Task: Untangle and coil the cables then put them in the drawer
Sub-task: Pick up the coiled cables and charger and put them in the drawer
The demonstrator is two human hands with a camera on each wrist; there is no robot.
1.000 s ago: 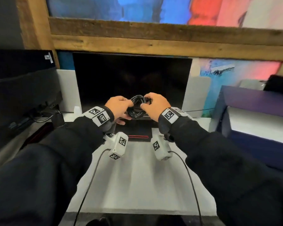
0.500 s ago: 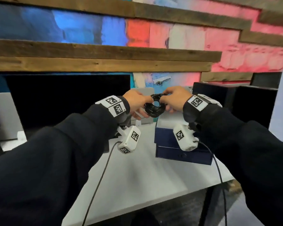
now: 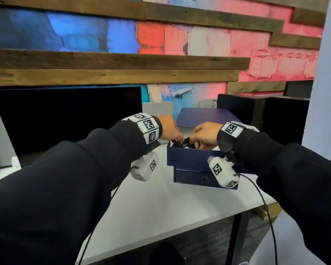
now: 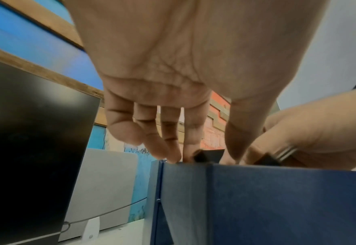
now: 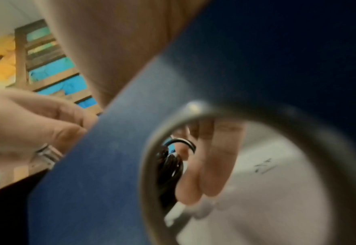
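Now our left hand (image 3: 167,127) and right hand (image 3: 205,131) both pinch coil (image 3: 182,143), frame centre, lowering it into open drawer (image 3: 187,159) on table (image 3: 161,203). Coiling looks done; release and closing drawer left. Lower drawer (image 3: 191,177) shut. Other cables: cannot tell.
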